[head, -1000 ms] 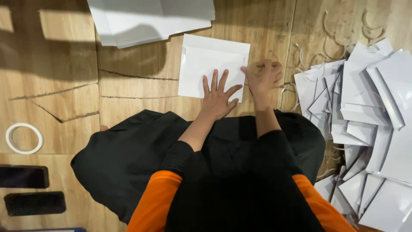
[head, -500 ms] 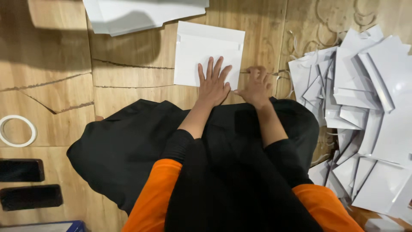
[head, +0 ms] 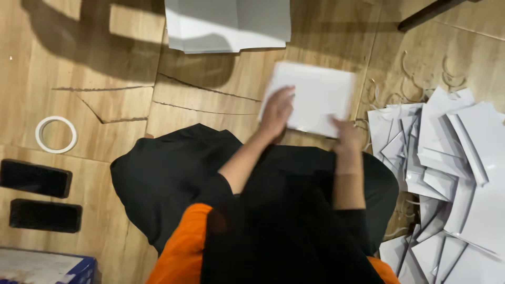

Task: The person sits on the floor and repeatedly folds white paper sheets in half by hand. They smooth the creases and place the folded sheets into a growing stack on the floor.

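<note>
The right hand grips the near edge of a white folded sheet, fingers curled on it. Beside it, the left hand lies on the sheet's left part with fingers spread flat, pressing rather than clenched. The sheet lies on the wooden floor, just beyond the person's lap. Right of the fingers is a heap of white folded pieces. Beyond the fingers lies a larger white sheet. Well to the left lies a tape ring.

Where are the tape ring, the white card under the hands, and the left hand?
tape ring (head: pixel 40 142): head view, on its white band, left side.
white card (head: pixel 321 89): head view, bare middle.
left hand (head: pixel 277 109): head view, back of hand.
</note>
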